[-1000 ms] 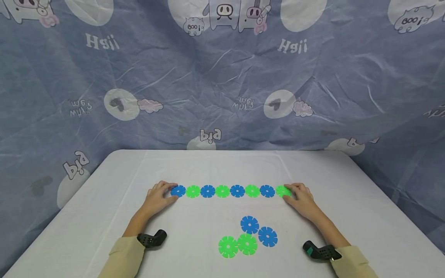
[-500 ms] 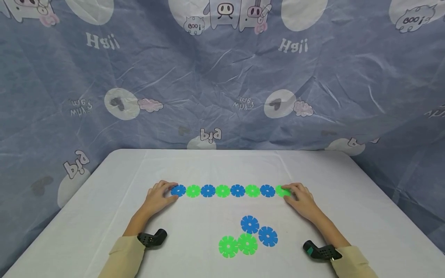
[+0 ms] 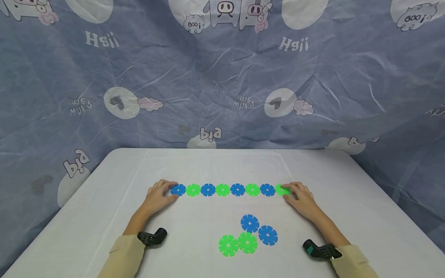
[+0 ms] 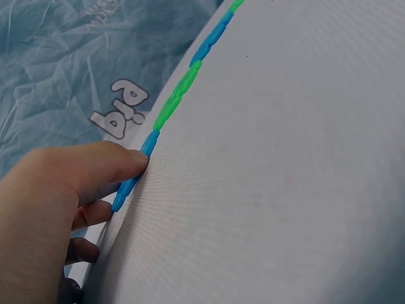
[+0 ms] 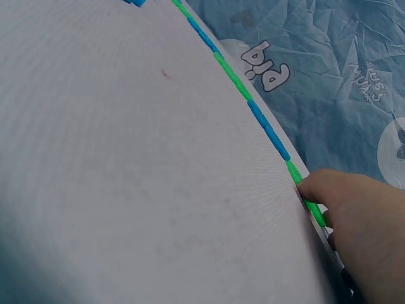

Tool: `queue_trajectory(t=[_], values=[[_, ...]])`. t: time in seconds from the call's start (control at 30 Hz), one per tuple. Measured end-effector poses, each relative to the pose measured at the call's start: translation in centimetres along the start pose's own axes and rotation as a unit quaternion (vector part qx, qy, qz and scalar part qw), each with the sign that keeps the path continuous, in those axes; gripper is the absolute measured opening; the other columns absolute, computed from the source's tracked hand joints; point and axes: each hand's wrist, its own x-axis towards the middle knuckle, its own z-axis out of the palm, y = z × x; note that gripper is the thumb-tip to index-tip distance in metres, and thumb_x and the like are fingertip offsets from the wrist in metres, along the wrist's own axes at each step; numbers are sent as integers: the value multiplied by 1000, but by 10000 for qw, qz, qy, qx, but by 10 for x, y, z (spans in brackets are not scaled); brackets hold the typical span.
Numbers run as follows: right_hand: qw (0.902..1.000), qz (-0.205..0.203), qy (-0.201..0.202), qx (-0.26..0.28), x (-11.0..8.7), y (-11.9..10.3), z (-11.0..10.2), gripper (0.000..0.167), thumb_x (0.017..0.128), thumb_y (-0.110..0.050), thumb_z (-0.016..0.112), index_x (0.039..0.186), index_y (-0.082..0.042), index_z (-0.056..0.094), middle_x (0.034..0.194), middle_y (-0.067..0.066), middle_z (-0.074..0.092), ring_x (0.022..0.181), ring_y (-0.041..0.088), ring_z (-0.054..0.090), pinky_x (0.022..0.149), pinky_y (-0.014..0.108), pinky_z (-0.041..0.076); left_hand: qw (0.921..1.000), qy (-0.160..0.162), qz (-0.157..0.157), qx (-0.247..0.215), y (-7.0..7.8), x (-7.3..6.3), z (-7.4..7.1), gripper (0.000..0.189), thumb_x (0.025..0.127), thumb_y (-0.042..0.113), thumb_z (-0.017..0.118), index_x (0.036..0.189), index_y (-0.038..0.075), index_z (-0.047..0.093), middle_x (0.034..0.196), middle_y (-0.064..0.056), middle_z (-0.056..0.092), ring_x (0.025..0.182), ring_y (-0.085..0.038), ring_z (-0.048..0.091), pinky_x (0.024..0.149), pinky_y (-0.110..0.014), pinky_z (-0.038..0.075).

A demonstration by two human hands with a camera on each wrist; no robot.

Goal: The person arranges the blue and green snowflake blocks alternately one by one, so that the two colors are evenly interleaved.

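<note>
A row of flat, notched flower-shaped plastic discs, blue and green by turns, lies across the white table. My left hand (image 3: 157, 197) is at the row's left end, thumb and fingers at opposite edges of the end blue disc (image 3: 178, 190). In the left wrist view the thumb presses against that disc's near edge. At the right end my right hand (image 3: 301, 200) holds the end green disc (image 3: 282, 189) the same way, fingers covering part of it. Between them lie further discs, such as a middle green disc (image 3: 223, 190) and a blue disc (image 3: 267, 190).
Nearer the front of the table (image 3: 187, 239) lie two loose blue discs (image 3: 267, 235) and two loose green discs (image 3: 228, 245), close together. A printed blue cloth (image 3: 222, 77) hangs behind the table's far edge. Each wrist wears a black camera band (image 3: 153, 237).
The right-end green disc has shifted slightly left toward its blue neighbour, under my right hand. My left hand and the loose discs stay where they were.
</note>
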Motion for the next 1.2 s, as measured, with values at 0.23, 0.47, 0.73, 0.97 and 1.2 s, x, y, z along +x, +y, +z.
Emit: queue_trajectory(t=[0.23,0.47,0.73,0.97,1.2], values=[[9999,90,-56,36,0,1,-1,38,88,-25,56,122,-8,54,126,20,43,108,34,39,86,54,27,10000,34,19,6,0,0,0,47,80,33,62,122,12,56,113,-9,54,111,-30,45,87,-47,28],[9992,-58,31,391,1,-9,-4,36,88,-25,57,121,-11,54,121,14,47,100,25,43,78,43,36,10000,43,-30,-11,-1,0,1,47,81,34,62,122,12,56,110,-8,55,108,-29,46,85,-44,28],[9892,-886,-689,937,-9,-42,2,30,88,-23,58,116,-13,58,106,3,55,85,9,45,67,24,39,10000,31,-52,6,-1,1,2,46,81,34,62,122,13,56,110,-7,54,108,-28,46,84,-44,28],[9674,-1281,-1673,1407,-21,-68,13,30,87,-26,60,115,-17,57,97,0,53,78,6,44,67,21,40,10000,21,-70,41,0,0,2,48,81,37,62,122,13,56,111,-8,54,107,-28,46,84,-44,28],[9533,-1613,-2036,1541,-24,-69,21,31,84,-24,62,114,-16,58,94,-1,51,77,9,44,68,18,39,9999,-1,-59,94,1,0,1,51,81,42,62,122,13,56,112,-9,53,106,-28,46,82,-42,29]])
